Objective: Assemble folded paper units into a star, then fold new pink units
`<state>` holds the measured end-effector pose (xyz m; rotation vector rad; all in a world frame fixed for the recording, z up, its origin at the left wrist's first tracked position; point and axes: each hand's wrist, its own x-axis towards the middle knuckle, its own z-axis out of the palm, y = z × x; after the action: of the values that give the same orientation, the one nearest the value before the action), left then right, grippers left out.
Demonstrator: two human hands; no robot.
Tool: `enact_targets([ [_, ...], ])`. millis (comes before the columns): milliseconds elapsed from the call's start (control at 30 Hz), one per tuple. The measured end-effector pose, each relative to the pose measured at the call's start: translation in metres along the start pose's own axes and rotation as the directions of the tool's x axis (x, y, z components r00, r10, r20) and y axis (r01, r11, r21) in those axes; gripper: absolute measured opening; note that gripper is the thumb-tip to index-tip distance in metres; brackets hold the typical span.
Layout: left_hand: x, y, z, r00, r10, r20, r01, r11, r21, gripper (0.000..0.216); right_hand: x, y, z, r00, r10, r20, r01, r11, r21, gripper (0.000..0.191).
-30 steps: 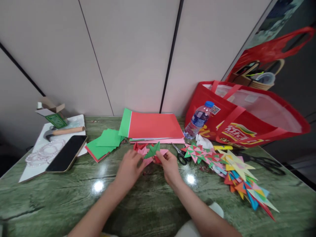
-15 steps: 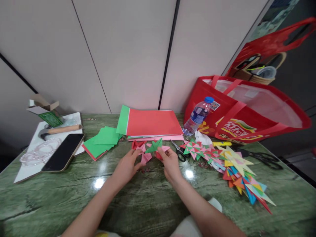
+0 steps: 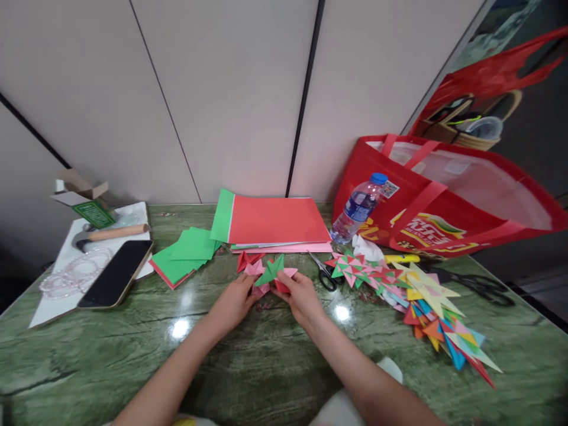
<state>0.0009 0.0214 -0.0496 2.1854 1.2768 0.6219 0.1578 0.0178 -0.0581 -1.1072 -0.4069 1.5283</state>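
Observation:
Between my hands is a folded-paper origami piece [image 3: 271, 271] with green, pink and red points. My left hand [image 3: 234, 305] pinches its pink part from the left; my thumb and fingers are closed. My right hand [image 3: 302, 296] grips the pink and red part on the other side, fingers partly hidden behind the paper. Just beyond my left fingers lies a red folded paper unit [image 3: 247, 259]. Small scissors with black handles [image 3: 327, 276] lie to the right of my right hand.
Coloured paper sheets [image 3: 275, 219] lie against the wall, green paper squares [image 3: 186, 254] to their left. Finished origami stars [image 3: 368, 272], a water bottle [image 3: 358, 207] and a red bag [image 3: 426, 195] stand right. A phone [image 3: 116, 275], hammer [image 3: 115, 233] and box [image 3: 93, 207] sit left.
My hands have come closer together, and the green point of the origami has shifted slightly left and down between them. The camera view has turned a little.

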Motion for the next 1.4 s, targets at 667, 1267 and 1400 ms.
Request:
enact_targets([
  [667,0.001,0.022,-0.017,0.929,-0.369,0.018,0.296,0.714,-0.634,0.025,-0.009,-0.009,0.004,0.983,-0.077,0.166,0.087,0.995,-0.056,0.034],
  [1267,0.000,0.023,-0.027,0.899,-0.402,0.175,0.359,0.447,-0.819,0.031,-0.010,-0.013,0.005,0.973,-0.114,0.199,0.115,0.993,0.004,0.034],
  [1400,0.001,0.020,-0.031,0.893,-0.438,0.100,0.326,0.480,-0.815,0.032,-0.006,-0.012,0.002,0.983,-0.140,0.122,0.141,0.990,0.005,0.034],
])
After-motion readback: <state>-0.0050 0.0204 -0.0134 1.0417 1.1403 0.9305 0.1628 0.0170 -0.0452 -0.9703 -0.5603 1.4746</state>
